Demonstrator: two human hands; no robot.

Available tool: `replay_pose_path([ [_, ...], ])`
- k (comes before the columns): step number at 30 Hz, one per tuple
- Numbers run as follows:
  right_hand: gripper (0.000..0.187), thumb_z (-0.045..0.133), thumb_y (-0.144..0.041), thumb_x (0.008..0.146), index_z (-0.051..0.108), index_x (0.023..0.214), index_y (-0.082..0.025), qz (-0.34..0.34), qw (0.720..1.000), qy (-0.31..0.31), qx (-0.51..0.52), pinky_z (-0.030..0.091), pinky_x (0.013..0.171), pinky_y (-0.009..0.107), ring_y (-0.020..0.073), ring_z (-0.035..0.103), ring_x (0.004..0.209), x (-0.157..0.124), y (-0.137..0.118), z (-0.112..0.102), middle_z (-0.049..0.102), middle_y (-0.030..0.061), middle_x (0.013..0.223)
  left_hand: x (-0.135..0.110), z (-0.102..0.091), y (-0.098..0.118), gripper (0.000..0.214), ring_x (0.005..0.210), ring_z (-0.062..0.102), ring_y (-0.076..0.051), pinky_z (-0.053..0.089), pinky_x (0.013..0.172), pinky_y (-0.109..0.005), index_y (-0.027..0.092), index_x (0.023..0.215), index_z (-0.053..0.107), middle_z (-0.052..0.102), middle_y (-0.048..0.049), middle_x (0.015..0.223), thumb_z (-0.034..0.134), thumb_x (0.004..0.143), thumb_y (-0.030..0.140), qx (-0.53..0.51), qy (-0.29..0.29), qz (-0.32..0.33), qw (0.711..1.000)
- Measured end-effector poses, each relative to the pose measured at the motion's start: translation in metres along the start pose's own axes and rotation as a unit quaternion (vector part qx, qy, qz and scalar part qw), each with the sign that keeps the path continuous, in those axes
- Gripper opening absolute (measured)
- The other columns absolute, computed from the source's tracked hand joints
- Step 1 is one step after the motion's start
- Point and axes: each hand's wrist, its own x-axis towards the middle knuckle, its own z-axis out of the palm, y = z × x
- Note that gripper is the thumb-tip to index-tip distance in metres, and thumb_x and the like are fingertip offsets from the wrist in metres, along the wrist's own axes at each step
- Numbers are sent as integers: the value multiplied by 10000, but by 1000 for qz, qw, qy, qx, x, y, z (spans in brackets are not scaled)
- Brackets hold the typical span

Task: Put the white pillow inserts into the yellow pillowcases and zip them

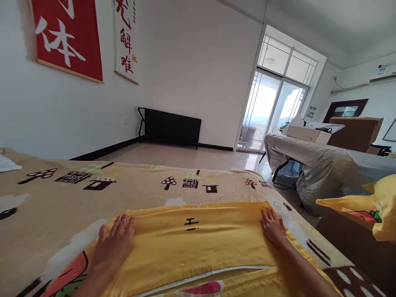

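A yellow pillowcase (pixel 198 239) printed with "Hi" lies spread out on a beige patterned blanket (pixel 148 194). Flat on its far left part rests my left hand (pixel 119 235), fingers stretched out and pointing away from me. My right hand (pixel 274 226) lies at the far right corner, its fingers also extended over the cloth. Nearer to me, a long slit with a white edge (pixel 213 274) runs across the pillowcase, and a pink print shows below it. A red-and-green carrot print is partly covered by my left forearm.
On the right, more yellow fabric (pixel 383 206) sits above a brown surface. Behind it stands a plastic-covered table (pixel 312 152) carrying cardboard boxes (pixel 355 132). A black folded table or panel (pixel 173 127) leans near the far wall, left of a glass door (pixel 262 107).
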Motion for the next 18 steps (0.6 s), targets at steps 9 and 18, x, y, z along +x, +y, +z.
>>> replay_pose_path([
  [9,474,308,-235,920,412,1375,-312,-390,885,-14,252,263,1059,221,69,307,1334,-54,-201,-20,378,-45,1429,-15,-24,201,598,1363,273,-150,215,1118,-379,142,1409,364,304,-34,1468,295,817,191,-84,-126,139,979],
  [18,585,307,-306,885,224,1464,-287,-249,950,-64,180,49,1135,374,113,74,1410,-10,-146,-10,112,-39,1523,8,-2,135,588,1417,69,-181,46,1117,-502,263,1463,193,71,-2,1531,249,893,396,-61,-118,18,991],
])
